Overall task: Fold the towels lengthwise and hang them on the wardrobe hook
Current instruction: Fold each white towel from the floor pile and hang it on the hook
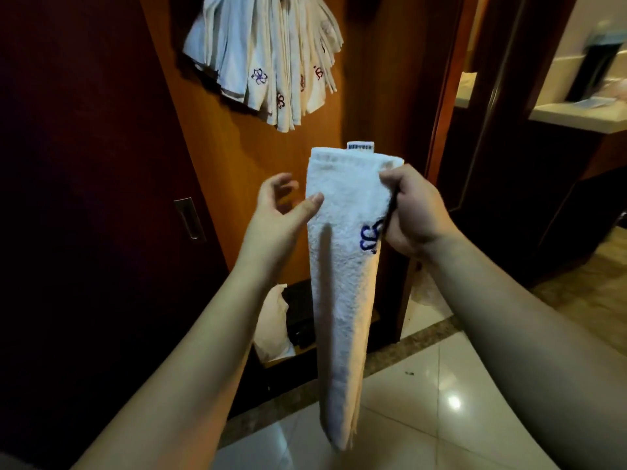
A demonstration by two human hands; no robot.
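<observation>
The right hand (412,212) pinches the folded towel (342,266) near its top so it hangs straight — the left hand (280,206), fingers spread, touches its edge by thumb, seemingly to steady it for the hook

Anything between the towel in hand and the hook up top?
Nothing in the gap. The right hand holds the towel below the hung towels, which cover the hook; the hook itself is not visible.

The bunch of white embroidered towels (268,59) hanging at the upper centre is cut off by the top edge, hiding whatever holds it; the pale counter and dark objects (583,79) at upper right are too blurred to identify
</observation>
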